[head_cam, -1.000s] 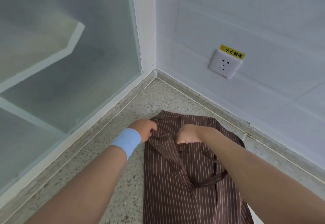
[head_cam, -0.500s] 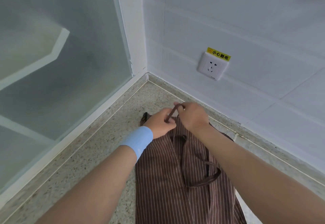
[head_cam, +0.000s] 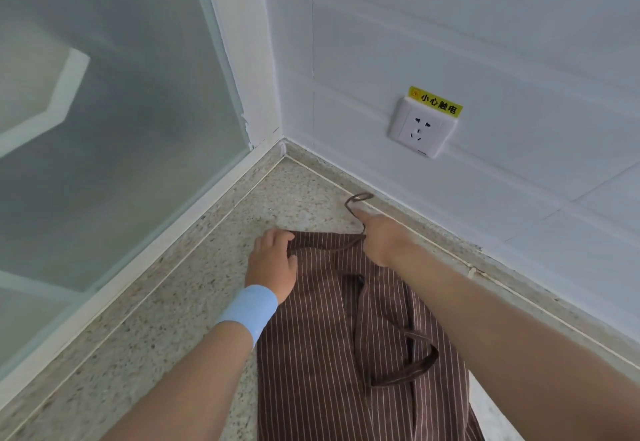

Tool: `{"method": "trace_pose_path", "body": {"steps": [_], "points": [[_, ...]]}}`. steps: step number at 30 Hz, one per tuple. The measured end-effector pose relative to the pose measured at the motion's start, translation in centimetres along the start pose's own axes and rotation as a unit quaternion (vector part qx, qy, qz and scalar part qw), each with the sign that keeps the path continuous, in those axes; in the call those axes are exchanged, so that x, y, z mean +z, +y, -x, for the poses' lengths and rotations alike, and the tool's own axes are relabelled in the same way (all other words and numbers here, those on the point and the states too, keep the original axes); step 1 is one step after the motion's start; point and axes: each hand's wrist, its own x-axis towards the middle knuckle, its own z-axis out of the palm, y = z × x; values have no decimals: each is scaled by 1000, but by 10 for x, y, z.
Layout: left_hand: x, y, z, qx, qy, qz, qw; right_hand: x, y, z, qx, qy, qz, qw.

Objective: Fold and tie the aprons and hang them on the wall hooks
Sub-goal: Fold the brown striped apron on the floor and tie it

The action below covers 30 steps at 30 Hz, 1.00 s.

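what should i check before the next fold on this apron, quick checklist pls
1. Apron lying flat on the counter: mostly ok, the top edge is still bunched.
2. Left hand pinning the top left corner: ok, palm down on the cloth.
3. Right hand has the thin strap: ok, the strap is drawn out toward the wall, its loop lying by the wall edge.
4. Wider strap loop out of the fold line: not ok, it lies loose across the middle of the cloth.
5. Wall socket clear of the strap: ok, it sits well above the counter.
6. Hooks in reach: cannot tell, none in view.
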Motion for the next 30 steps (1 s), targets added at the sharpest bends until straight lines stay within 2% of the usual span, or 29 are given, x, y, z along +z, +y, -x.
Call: {"method": "trace_pose_path", "body": {"steps": [3, 6, 8, 11, 14, 16, 18, 21, 22, 23, 27, 30], "points": [[12, -11, 10, -7, 9, -3, 1000, 33, -2, 9, 71, 22, -32, 997], [21, -13, 21, -11, 10, -16, 1000, 67, -10, 16, 86, -30, -64, 994], [24, -12, 27, -12, -1, -23, 1000, 81, -18, 17, 87, -33, -110, 990], [24, -9, 36, -2, 12, -28, 1000, 87, -26, 18, 83, -10, -191, 978], [23, -13, 43, 0, 37, -29, 999, 85, -25, 27, 119, 53, -255, 958], [25, -17, 45, 10, 14, -41, 999, 85, -15, 38, 145, 98, -241, 954], [29, -18, 46, 26, -56, -71, 996, 88, 2, 47, 170, 114, -207, 957], [34, -15, 45, 47, -175, -127, 975, 91, 25, 53, 203, 84, -149, 964], [35, -13, 45, 55, -192, -143, 969, 91, 30, 54, 209, 73, -133, 966], [36, -12, 44, 63, -189, -148, 969, 90, 32, 54, 215, 72, -125, 966], [35, -7, 36, 111, -87, -107, 984, 90, 36, 56, 219, 124, -133, 959], [38, -3, 20, 135, -120, -154, 971, 92, 42, 54, 224, 104, -108, 963]]}}
